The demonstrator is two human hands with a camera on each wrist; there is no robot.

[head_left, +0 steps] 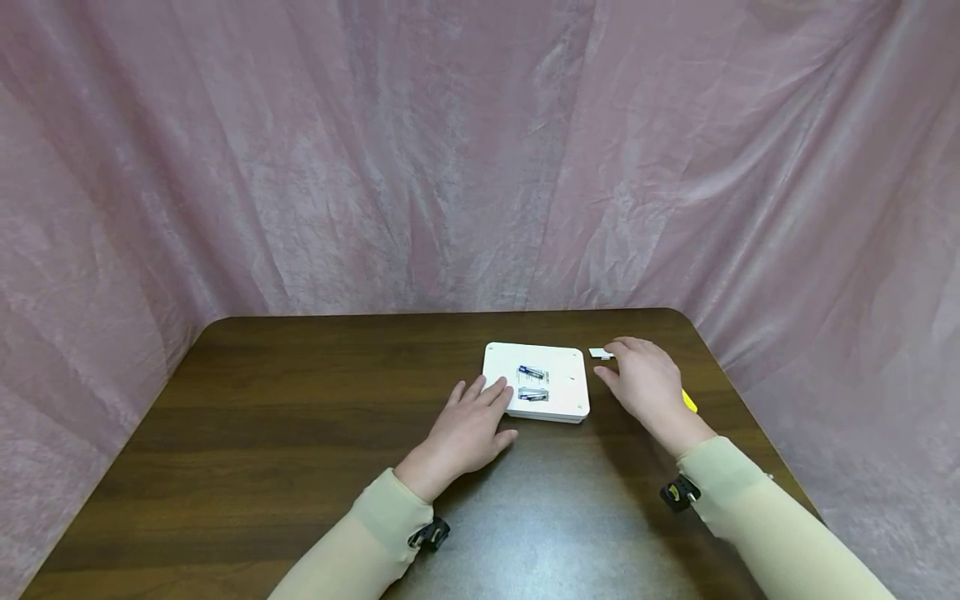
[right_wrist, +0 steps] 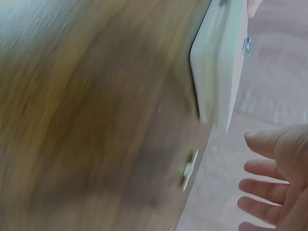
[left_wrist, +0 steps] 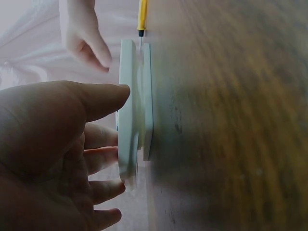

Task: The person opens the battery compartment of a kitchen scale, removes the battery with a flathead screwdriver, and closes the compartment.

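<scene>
A flat white square device point(head_left: 558, 362) with rounded corners, its back facing up, lies right of the table's middle; it resembles a kitchen scale. Two small silver-and-blue batteries point(head_left: 532, 395) show on this face. My left hand point(head_left: 468, 425) touches the device's near left edge with extended fingers; the left wrist view shows the thumb beside its thick upper plate point(left_wrist: 127, 115). Over the table to the right, my right hand point(head_left: 645, 383) hovers with relaxed fingers, holding nothing. Close to its fingertips is a small white cover point(head_left: 600, 353), lying on the table in the right wrist view point(right_wrist: 189, 169).
A screwdriver with a yellow handle point(head_left: 688, 402) lies right of the device, partly hidden by the right hand and wrist. The brown wooden table point(head_left: 300, 400) extends far to the left. Pink curtains point(head_left: 450, 167) hang behind its back edge and along the sides.
</scene>
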